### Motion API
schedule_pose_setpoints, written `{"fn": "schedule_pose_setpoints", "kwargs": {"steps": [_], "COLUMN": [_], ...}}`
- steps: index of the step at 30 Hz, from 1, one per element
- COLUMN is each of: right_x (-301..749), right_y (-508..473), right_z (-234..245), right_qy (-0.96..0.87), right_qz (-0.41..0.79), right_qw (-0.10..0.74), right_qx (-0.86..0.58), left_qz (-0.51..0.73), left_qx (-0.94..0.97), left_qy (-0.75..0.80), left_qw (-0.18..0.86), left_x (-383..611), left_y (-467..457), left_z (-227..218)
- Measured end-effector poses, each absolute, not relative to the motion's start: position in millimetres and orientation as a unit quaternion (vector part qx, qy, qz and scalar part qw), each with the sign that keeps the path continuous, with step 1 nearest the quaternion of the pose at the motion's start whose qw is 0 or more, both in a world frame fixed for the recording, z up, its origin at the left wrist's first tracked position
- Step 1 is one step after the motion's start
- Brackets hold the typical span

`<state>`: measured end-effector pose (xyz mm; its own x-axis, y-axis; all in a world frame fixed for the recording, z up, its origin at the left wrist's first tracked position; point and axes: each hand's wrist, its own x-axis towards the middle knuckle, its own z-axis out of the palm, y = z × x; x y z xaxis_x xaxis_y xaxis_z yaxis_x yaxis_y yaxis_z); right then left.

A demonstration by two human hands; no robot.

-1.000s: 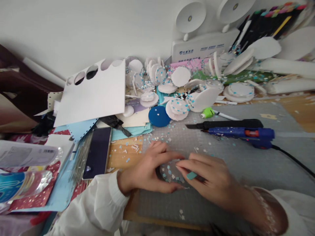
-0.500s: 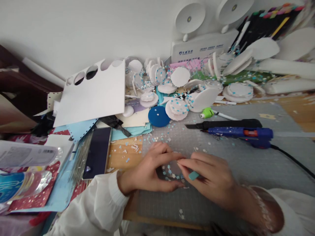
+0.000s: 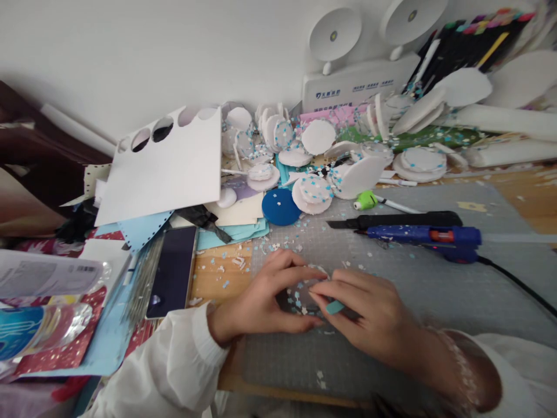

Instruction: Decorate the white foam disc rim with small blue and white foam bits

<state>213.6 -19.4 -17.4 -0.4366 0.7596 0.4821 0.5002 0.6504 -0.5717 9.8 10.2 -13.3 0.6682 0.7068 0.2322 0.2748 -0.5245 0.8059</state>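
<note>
Left hand (image 3: 265, 297) had its grip curled round a flower-dotted piece (image 3: 298, 299), right hand (image 3: 372, 310) was pinching some teal thingy (image 3: 335, 307).

The left hand (image 3: 265, 296) curved its fingers around a round piece (image 3: 308, 288) dotted with small blue and white flowers (image 3: 298, 303), while the right hand (image 3: 372, 307) gripped a teal item (image 3: 335, 307) between its fingers, just beside it. Beyond the fingers lay a blue disc (image 3: 281, 209), and ahead and to their right a blue glue gun (image 3: 418, 234) rested on the grey mat (image 3: 287, 363).
</note>
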Motion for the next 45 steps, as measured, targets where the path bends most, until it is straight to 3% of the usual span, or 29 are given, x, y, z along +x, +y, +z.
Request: {"fn": "schedule_pose_setpoints", "kwargs": {"steps": [5,11,14,19,29,45], "right_x": [225.6,251.3,264.6,283.1,305.6,274.4], "right_y": [-21.8,-16.9,-16.2,-26.8,-28.1,-41.6], "right_z": [-4.1,14.3,16.7,16.7,6.5,-17.3], "right_qy": [-0.797,-0.689,-0.711,-0.695,-0.724,-0.752], "right_qz": [0.177,0.206,0.168,0.214,0.184,0.217], "right_qw": [0.411,0.519,0.48,0.433,0.372,0.377], "right_qx": [-0.406,-0.462,-0.485,-0.532,-0.551,-0.495], "left_qz": [0.308,0.321,0.317,0.31,0.308,0.265], "left_qx": [0.806,0.78,0.788,0.805,0.795,0.829], "left_qy": [0.307,0.306,0.31,0.335,0.303,0.307], "left_qw": [0.401,0.441,0.427,0.379,0.426,0.385], "left_x": [8.9,7.1,4.4,-0.9,3.0,4.1], "left_y": [10.9,13.1,14.6,16.5,16.1,17.1], "left_z": [-9.5,-6.5,-7.5,-10.1,-9.2,-9.1]}}
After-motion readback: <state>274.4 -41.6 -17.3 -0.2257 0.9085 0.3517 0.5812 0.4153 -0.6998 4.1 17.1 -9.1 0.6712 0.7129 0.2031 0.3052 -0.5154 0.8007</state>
